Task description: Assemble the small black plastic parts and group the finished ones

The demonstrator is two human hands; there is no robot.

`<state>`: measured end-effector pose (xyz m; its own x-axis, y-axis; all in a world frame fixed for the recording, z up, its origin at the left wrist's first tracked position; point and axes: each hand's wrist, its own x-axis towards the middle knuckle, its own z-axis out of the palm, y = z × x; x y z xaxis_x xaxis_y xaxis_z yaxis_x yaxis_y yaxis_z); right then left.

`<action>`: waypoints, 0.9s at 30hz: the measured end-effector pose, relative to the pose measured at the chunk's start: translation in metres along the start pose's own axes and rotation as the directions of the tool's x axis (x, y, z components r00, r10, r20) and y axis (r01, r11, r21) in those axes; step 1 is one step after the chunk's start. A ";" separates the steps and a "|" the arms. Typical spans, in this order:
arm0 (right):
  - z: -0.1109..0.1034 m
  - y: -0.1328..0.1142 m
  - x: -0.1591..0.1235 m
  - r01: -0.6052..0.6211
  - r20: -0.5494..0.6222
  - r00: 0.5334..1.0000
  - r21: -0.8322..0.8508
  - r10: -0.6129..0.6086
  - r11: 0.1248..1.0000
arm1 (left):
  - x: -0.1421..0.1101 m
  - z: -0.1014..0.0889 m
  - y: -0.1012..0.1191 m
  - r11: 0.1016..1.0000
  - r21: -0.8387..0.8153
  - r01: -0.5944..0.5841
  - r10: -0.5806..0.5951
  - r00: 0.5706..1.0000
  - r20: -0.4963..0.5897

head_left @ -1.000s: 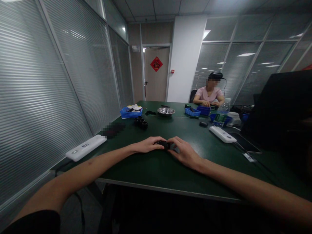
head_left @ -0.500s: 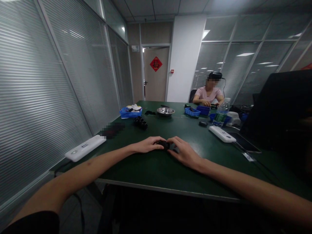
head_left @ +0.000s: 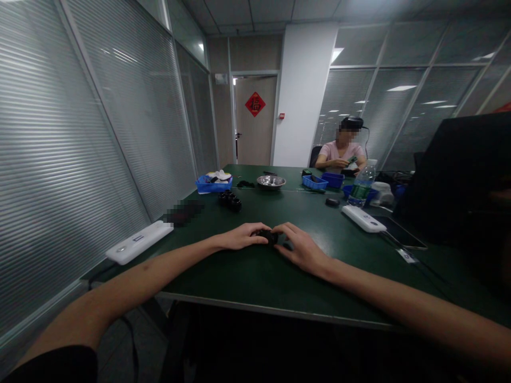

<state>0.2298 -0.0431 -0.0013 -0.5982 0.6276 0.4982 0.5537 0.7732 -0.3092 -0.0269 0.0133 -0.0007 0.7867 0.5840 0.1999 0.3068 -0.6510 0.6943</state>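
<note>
A small, dark, rounded black part (head_left: 271, 237) sits at the middle of the green table, partly covered by fingers; its exact kind cannot be made out. My left hand (head_left: 243, 235) is closed around its left side, thumb in front and fingers behind. At its right end my right hand (head_left: 301, 247) curls in, with index fingertip and thumb tip on either side of the part. A dark gap shows between that thumb and the other fingers. Farther back on the left stands a cluster of several similar-looking black rounded parts (head_left: 230, 201).
Beyond lie a metal bowl (head_left: 271, 183), a blue basket (head_left: 214, 186) with mixed items and a smaller blue basket (head_left: 314, 183). White power banks (head_left: 140, 242) flank both sides. On the right are a water bottle (head_left: 362, 186), a phone (head_left: 399, 233) and a dark monitor (head_left: 459, 186). A co-worker (head_left: 343, 151) sits opposite.
My hands and the black part stay almost still. Across the table, the co-worker has lifted a small green item off the tabletop and turned their head.
</note>
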 end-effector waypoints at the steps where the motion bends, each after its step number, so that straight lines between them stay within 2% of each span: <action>1: 0.000 0.000 0.000 -0.020 -0.005 1.000 -0.005 0.020 1.000 | 0.000 0.000 -0.001 1.000 0.001 0.006 -0.006 1.000 0.004; 5: 0.003 0.004 -0.002 -0.109 0.021 0.994 -0.013 0.109 0.994 | 0.000 0.000 -0.002 1.000 -0.017 0.010 -0.010 1.000 0.010; 11: 0.003 0.004 -0.001 0.005 0.006 1.000 -0.036 -0.005 0.999 | 0.000 -0.001 0.002 1.000 -0.007 -0.001 0.001 1.000 0.007; 18: 0.002 0.003 -0.002 -0.099 0.012 0.995 -0.034 0.099 0.995 | 0.000 0.000 0.001 0.999 -0.038 0.029 -0.029 0.999 0.017; 24: -0.001 0.001 0.000 -0.025 0.013 1.000 -0.025 0.025 0.999 | 0.001 0.000 -0.001 1.000 -0.008 -0.008 0.008 1.000 0.000; 27: -0.001 0.002 -0.001 -0.068 0.007 0.998 -0.032 0.069 0.997 | 0.001 0.000 -0.001 1.000 -0.013 0.005 -0.005 1.000 0.010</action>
<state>0.2317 -0.0421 -0.0012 -0.5630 0.6797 0.4701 0.6116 0.7252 -0.3162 -0.0268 0.0147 -0.0015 0.7904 0.5825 0.1897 0.3039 -0.6417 0.7042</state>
